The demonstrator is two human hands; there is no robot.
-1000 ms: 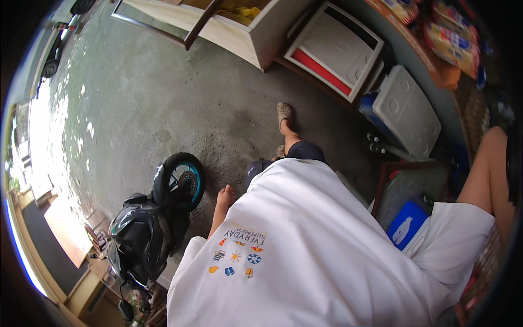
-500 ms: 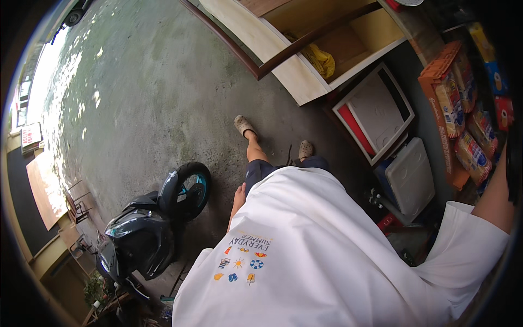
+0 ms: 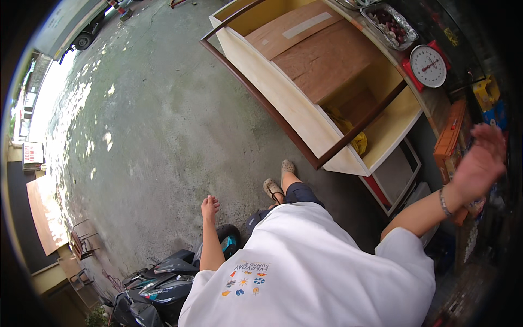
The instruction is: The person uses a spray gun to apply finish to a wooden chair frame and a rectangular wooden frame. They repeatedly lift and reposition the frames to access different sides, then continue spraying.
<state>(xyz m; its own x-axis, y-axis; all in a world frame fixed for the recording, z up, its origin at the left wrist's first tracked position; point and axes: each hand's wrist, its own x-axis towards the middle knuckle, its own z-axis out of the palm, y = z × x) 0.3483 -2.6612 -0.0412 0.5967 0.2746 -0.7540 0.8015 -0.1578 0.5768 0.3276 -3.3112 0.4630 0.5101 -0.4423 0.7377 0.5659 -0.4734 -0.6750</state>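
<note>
My left hand (image 3: 210, 207) swings out in front of the body above the concrete floor, its fingers loosely curled with nothing visible in them. On the right side my right hand (image 3: 480, 163) is raised beside the shop shelf, fingers apart and slightly blurred, holding nothing that I can see. A beaded bracelet (image 3: 444, 203) circles that wrist. Nearest to the right hand is an orange display box (image 3: 450, 133). Past it are hanging yellow and blue packets (image 3: 487, 98).
A pale wooden cabinet (image 3: 283, 82) with a dark brown frame (image 3: 261, 106) stands ahead right, a yellow bag (image 3: 354, 139) inside. On the counter are a red dial scale (image 3: 428, 66) and a foil tray (image 3: 389, 26). A black motorcycle (image 3: 163, 278) is at lower left.
My body has turned and moved, so the cabinet now lies lower in view and the scale shows. My left hand has swung forward; my right hand has come into view.
</note>
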